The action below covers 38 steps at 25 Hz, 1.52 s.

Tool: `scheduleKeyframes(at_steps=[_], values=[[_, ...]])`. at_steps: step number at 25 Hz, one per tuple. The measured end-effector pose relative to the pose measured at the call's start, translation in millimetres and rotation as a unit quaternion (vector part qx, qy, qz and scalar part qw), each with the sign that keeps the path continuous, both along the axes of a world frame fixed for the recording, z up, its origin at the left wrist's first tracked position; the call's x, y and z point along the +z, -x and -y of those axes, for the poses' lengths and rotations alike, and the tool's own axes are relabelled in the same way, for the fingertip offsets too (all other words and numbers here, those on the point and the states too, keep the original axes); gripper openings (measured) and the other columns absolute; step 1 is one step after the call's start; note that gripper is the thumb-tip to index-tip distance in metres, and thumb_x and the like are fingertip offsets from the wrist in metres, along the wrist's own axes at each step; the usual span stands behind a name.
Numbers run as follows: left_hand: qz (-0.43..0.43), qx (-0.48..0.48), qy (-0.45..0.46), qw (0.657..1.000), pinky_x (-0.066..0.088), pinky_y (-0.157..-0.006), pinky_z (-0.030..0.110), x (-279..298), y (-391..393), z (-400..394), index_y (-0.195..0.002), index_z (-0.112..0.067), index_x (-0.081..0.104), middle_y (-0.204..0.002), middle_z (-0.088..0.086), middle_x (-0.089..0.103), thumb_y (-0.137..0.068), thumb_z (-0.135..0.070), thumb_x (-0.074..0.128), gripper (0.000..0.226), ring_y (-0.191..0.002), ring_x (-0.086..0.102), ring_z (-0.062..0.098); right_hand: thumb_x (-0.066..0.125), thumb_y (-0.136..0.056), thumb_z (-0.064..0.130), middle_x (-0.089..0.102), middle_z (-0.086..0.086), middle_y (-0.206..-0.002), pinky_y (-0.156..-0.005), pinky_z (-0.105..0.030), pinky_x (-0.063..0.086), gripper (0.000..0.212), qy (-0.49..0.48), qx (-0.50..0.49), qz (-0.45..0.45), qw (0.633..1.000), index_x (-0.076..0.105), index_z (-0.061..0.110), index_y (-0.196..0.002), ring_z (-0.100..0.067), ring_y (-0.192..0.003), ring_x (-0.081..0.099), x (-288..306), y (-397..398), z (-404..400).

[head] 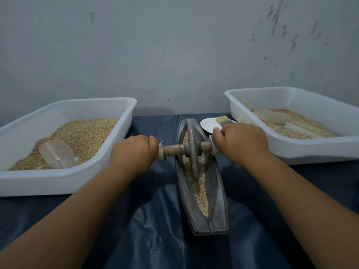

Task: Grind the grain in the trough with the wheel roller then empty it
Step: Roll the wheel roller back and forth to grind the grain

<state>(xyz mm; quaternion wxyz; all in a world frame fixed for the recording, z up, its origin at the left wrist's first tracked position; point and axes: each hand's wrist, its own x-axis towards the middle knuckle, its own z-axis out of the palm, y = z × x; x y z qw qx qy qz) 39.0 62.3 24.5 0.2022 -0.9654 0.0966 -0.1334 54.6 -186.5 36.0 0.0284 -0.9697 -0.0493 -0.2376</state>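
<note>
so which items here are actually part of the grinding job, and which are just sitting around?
In use:
- trough, boat-shaped, grain along its groove
- wheel roller standing in the trough
- left hand and right hand, each gripping an axle end

Lying about:
- left tub of grain with clear scoop
- right tub of grain with scoop
- brush on white plate

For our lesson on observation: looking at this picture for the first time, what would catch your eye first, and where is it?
At the centre, the left hand and right hand grip the handle ends of a wheel roller standing in a long grey trough of grain. Flanking them on the dark cloth are two white tubs of grain, the left tub and right tub, each with a clear scoop.
</note>
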Motion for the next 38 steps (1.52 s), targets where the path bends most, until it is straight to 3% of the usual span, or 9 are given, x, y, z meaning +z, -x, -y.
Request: scheduleKeyframes(at_steps=[3,7,10,15,18,23,32,35,38], values=[[-0.008,-0.065,0.012,0.998,0.046,-0.055,0.034,-5,38,-12,-0.109,-0.012,0.041,-0.079,0.001,0.041,-0.085,-0.023,0.059,0.032,-0.068,0.048,0.023,0.029,-0.096,0.047,0.053,0.001,-0.061,-0.05,-0.028,0.026,0.053,0.004,0.024,-0.062,0.998,0.054,0.019,-0.058,-0.017,-0.058,0.049,9,30,9],[0.088,-0.222,0.045,0.97,0.028,-0.037,0.023,0,69,-26,-0.08,0.002,0.054,-0.052,0.01,0.041,-0.039,-0.004,0.087,0.053,-0.038,0.031,0.022,0.027,-0.092,0.055,0.05,0.002,-0.049,-0.047,-0.028,0.027,0.058,0.024,0.024,-0.119,0.992,0.048,0.02,-0.05,-0.012,-0.05,0.049,21,58,22],[0.079,-0.142,0.003,0.987,0.036,-0.039,0.028,-4,50,-15,-0.091,0.006,0.055,-0.06,0.016,0.052,-0.052,-0.003,0.082,0.049,-0.042,0.044,0.028,0.026,-0.092,0.052,0.049,0.002,-0.053,-0.048,-0.028,0.024,0.058,0.005,0.008,-0.066,0.998,0.051,0.019,-0.051,-0.013,-0.051,0.044,9,38,14],[0.025,-0.004,-0.053,0.998,0.047,-0.063,0.036,7,-7,3,-0.126,-0.008,0.038,-0.103,0.007,0.057,-0.093,-0.02,0.05,0.037,-0.088,0.059,0.027,0.027,-0.098,0.044,0.052,-0.006,-0.074,-0.053,-0.031,0.023,0.049,-0.035,-0.026,-0.073,0.996,0.059,0.015,-0.076,-0.023,-0.065,0.044,0,-15,4],[-0.004,-0.023,-0.036,0.999,0.05,-0.066,0.037,8,13,0,-0.121,-0.009,0.038,-0.096,0.006,0.051,-0.093,-0.023,0.05,0.034,-0.08,0.054,0.025,0.029,-0.098,0.044,0.049,-0.001,-0.063,-0.051,-0.029,0.024,0.05,-0.024,-0.01,-0.062,0.998,0.056,0.018,-0.064,-0.016,-0.057,0.043,2,8,4],[0.106,-0.221,0.042,0.969,0.034,-0.036,0.025,1,76,-23,-0.083,0.0,0.051,-0.053,0.011,0.045,-0.05,-0.005,0.082,0.046,-0.036,0.04,0.025,0.023,-0.085,0.059,0.044,0.002,-0.041,-0.046,-0.026,0.022,0.06,0.011,0.016,-0.077,0.997,0.044,0.019,-0.046,-0.011,-0.042,0.043,20,70,20],[0.044,-0.016,-0.054,0.997,0.045,-0.063,0.036,6,-14,1,-0.124,-0.01,0.04,-0.103,0.007,0.057,-0.091,-0.021,0.054,0.038,-0.087,0.059,0.026,0.027,-0.098,0.041,0.042,0.0,-0.063,-0.053,-0.03,0.023,0.05,-0.049,-0.036,-0.06,0.996,0.059,0.015,-0.069,-0.017,-0.056,0.037,-2,-11,2],[0.02,-0.027,-0.042,0.999,0.048,-0.064,0.036,3,10,-3,-0.122,-0.008,0.037,-0.098,0.008,0.054,-0.092,-0.024,0.051,0.037,-0.083,0.056,0.027,0.029,-0.097,0.041,0.044,0.001,-0.06,-0.051,-0.029,0.023,0.05,-0.028,-0.01,-0.056,0.998,0.055,0.017,-0.062,-0.014,-0.054,0.037,2,9,2],[0.052,-0.15,0.011,0.987,0.035,-0.04,0.028,-2,59,-17,-0.094,-0.003,0.052,-0.065,0.008,0.047,-0.063,-0.016,0.081,0.044,-0.048,0.045,0.025,0.028,-0.091,0.05,0.048,0.001,-0.051,-0.048,-0.028,0.023,0.055,0.003,0.021,-0.087,0.996,0.049,0.019,-0.051,-0.014,-0.05,0.044,14,50,13]])
